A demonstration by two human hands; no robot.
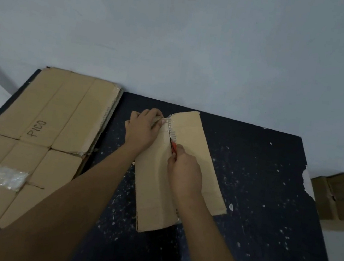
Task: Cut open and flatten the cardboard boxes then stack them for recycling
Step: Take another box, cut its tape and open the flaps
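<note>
A long narrow cardboard box (198,155) lies on the dark cutting mat (257,184), its taped seam running down the middle. My left hand (143,129) presses on the box's far left end, fingers at the top of the seam. My right hand (185,173) grips a red box cutter (173,147), whose tip sits in the seam about a third of the way down. Clear tape along the seam above the cutter looks wrinkled. A stack of flattened cardboard (43,132) marked "PICO" lies on the left of the mat.
A wad of clear tape (7,177) rests on the flattened stack. More cardboard boxes (340,198) stand off the mat's right edge. A pale wall rises right behind the mat. The mat is speckled with white scraps and torn at its right edge.
</note>
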